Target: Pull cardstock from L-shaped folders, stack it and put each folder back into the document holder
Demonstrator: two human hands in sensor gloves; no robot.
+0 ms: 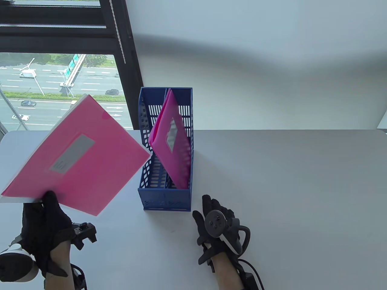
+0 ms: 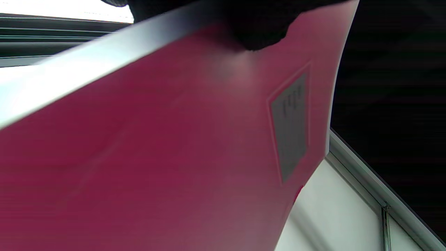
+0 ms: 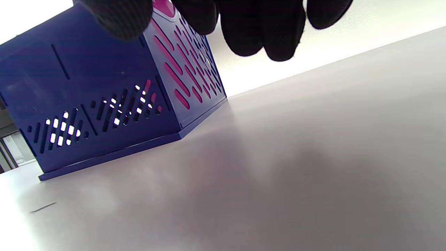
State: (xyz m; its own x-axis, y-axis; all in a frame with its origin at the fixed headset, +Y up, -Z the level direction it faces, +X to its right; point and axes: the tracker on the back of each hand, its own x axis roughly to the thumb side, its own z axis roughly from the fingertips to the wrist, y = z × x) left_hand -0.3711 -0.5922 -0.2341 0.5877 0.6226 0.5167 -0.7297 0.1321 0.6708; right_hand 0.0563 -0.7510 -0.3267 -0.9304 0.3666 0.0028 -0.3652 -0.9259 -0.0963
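Observation:
My left hand point(image 1: 45, 208) grips the near edge of a pink L-shaped folder point(image 1: 81, 157) with a grey label, holding it tilted in the air over the table's left side. White cardstock point(image 1: 9, 198) shows along the folder's left edge. The folder point(image 2: 174, 157) fills the left wrist view, my fingers point(image 2: 258, 31) pressing on it from the top. A blue document holder point(image 1: 164, 201) stands at the table's middle with more pink folders point(image 1: 172, 142) leaning inside. My right hand point(image 1: 216, 214) hovers just right of the holder's near corner, fingers point(image 3: 258, 31) relaxed and holding nothing, close to the holder point(image 3: 87, 104).
The white table point(image 1: 287, 196) stretches bare to the right of the holder. A window point(image 1: 60, 78) with a dark frame stands behind the table's left side, a white wall behind the rest.

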